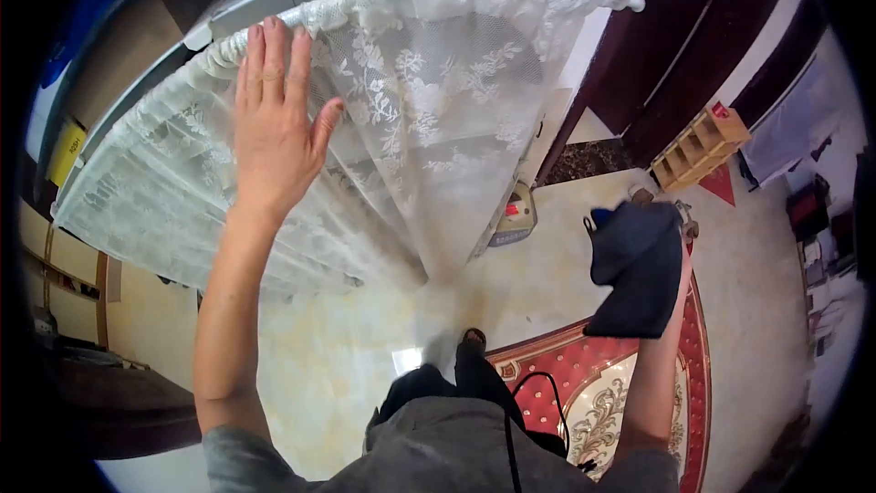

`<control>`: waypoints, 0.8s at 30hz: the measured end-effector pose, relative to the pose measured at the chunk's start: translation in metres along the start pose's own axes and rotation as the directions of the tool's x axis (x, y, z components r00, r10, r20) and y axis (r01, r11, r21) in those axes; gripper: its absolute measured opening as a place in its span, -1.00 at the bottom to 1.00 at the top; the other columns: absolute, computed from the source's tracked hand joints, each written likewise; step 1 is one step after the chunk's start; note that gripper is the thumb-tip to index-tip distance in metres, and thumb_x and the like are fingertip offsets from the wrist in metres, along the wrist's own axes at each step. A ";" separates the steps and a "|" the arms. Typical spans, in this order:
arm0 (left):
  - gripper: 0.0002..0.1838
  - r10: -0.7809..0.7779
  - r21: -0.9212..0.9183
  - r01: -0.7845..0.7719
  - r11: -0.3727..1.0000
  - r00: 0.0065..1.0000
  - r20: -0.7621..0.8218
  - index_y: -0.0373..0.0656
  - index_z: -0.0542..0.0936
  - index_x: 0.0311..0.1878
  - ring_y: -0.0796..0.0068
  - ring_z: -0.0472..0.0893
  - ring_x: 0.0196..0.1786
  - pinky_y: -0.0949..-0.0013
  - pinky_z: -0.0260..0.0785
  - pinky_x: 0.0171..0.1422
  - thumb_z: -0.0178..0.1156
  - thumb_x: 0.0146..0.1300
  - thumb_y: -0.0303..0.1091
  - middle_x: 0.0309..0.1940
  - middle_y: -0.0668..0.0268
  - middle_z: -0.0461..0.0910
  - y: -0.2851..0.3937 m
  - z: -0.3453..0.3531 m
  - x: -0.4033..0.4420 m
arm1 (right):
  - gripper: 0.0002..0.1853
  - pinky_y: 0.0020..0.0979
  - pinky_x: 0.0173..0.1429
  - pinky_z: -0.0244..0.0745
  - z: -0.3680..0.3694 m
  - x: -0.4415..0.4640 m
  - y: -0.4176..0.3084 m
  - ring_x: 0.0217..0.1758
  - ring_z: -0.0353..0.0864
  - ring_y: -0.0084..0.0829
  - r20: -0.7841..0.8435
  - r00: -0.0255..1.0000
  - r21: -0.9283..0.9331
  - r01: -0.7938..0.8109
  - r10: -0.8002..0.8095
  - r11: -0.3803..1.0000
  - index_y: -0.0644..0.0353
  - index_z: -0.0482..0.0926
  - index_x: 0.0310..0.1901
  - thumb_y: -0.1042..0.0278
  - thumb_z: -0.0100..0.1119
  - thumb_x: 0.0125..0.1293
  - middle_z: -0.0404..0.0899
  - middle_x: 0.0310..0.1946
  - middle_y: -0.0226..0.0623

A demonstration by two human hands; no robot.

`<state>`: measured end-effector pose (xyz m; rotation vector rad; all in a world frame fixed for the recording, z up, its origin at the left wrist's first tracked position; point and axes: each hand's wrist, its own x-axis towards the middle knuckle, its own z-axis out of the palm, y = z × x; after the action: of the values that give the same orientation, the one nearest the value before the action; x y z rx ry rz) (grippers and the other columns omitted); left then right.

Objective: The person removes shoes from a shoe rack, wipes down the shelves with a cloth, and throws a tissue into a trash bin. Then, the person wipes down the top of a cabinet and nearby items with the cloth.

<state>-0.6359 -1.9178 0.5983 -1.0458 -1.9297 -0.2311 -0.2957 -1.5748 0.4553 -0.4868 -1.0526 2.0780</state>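
White lace curtain (429, 100) hangs gathered along a white rod (623, 2) that curves across the upper part of the view. Flat against the top of the lace rests my left hand (278, 119), its fingers stretched out and holding nothing. On the right, out over the floor, a dark cloth (639, 265) hangs from my right hand (686, 224). The cloth covers most of that hand, and only a little of it shows at the cloth's edge.
A wooden rack (701, 148) stands by the dark door (675, 27). Below lies a red patterned rug (698, 356) on the pale floor (347, 374). Near the curtain's right edge sits a small box-like object (514, 217). A yellow label (67, 153) is at the far left.
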 end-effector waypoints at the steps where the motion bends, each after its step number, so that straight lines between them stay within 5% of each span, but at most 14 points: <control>1: -0.25 0.003 -0.007 -0.003 1.000 1.000 -0.015 -0.06 0.14 0.52 -0.01 -0.05 0.59 -0.02 -0.12 0.58 0.18 0.34 -0.14 0.55 0.05 -0.03 0.002 0.003 -0.003 | -0.59 -0.13 0.19 0.50 -0.002 -0.017 -0.004 0.02 0.61 -0.17 -0.026 0.999 0.007 -0.020 0.021 1.000 0.27 0.50 0.10 0.09 -0.09 0.51 0.62 -0.05 -0.14; 4: -0.21 -0.011 0.035 0.007 0.999 0.995 0.096 0.01 0.14 0.52 -0.03 -0.04 0.58 -0.10 -0.14 0.58 0.24 0.26 -0.19 0.55 0.04 -0.02 0.019 0.013 -0.029 | -0.60 -0.12 0.19 0.49 -0.006 -0.074 -0.007 0.02 0.61 -0.16 -0.109 0.992 0.037 -0.062 0.066 0.997 0.24 0.50 0.08 0.07 -0.10 0.51 0.62 -0.07 -0.16; 6: -0.24 0.083 -0.132 -0.056 0.990 0.974 0.209 0.05 0.23 0.49 -0.02 -0.03 0.58 -0.15 -0.17 0.57 0.26 0.22 -0.22 0.54 0.05 0.01 0.036 0.022 -0.073 | -0.61 -0.12 0.18 0.49 -0.007 -0.109 -0.004 0.02 0.60 -0.16 -0.149 0.984 0.062 -0.090 0.098 0.994 0.21 0.50 0.07 0.05 -0.10 0.51 0.61 -0.08 -0.17; 10: -0.60 0.091 -0.311 0.056 0.949 0.895 0.437 -0.11 0.59 0.14 -0.01 0.10 0.53 -0.20 -0.13 0.55 0.21 0.26 -0.22 0.43 0.08 0.24 0.071 0.009 -0.194 | -0.61 -0.11 0.18 0.48 -0.007 -0.164 0.009 0.01 0.60 -0.15 -0.180 0.967 0.136 -0.157 0.180 0.978 0.16 0.50 0.04 0.02 -0.11 0.50 0.61 -0.10 -0.19; 14: -0.77 0.051 -0.255 0.187 0.949 0.705 0.708 -0.16 0.68 -0.26 0.12 0.33 0.39 -0.21 -0.13 0.53 0.13 0.31 -0.22 0.09 0.17 0.58 0.074 -0.009 -0.361 | -0.62 -0.14 0.13 0.49 -0.005 -0.197 0.022 -0.05 0.60 -0.17 -0.133 0.971 0.130 -0.183 0.200 0.975 0.08 0.52 -0.02 -0.04 -0.10 0.48 0.61 -0.15 -0.24; 17: -0.72 -0.039 -0.160 0.366 0.917 0.482 0.875 -0.11 0.69 -0.24 0.18 0.42 0.30 -0.22 -0.09 0.50 0.07 0.34 -0.16 -0.02 0.20 0.63 0.089 -0.067 -0.435 | -0.59 -0.20 0.15 0.48 -0.033 -0.202 0.030 -0.05 0.60 -0.22 -0.241 0.935 0.162 -0.224 0.258 0.961 0.13 0.53 0.00 -0.06 -0.05 0.46 0.61 -0.12 -0.27; 21: -0.69 -0.149 0.024 0.493 0.870 0.216 0.965 -0.07 0.70 -0.26 0.18 0.50 0.18 -0.23 0.00 0.45 0.03 0.36 -0.13 -0.11 0.21 0.66 0.121 -0.125 -0.485 | -0.55 -0.23 0.19 0.48 -0.058 -0.206 0.046 -0.01 0.62 -0.22 -0.116 0.942 0.221 -0.284 0.314 0.933 0.17 0.54 0.05 -0.07 -0.02 0.45 0.64 -0.08 -0.27; 24: -0.66 -0.162 0.031 0.591 0.806 0.170 0.972 -0.08 0.70 -0.29 0.18 0.53 0.12 -0.24 0.04 0.42 0.00 0.36 -0.12 -0.13 0.21 0.66 0.156 -0.149 -0.500 | -0.54 -0.22 0.20 0.49 -0.054 -0.217 0.042 0.00 0.63 -0.20 -0.310 0.867 0.153 -0.358 0.389 0.921 0.18 0.55 0.08 -0.06 -0.02 0.45 0.65 -0.06 -0.24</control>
<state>-0.3089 -2.1873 0.2562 -0.9374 -3.4658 -0.2759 -0.1401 -1.7272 0.3902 -1.0282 -0.6965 2.2542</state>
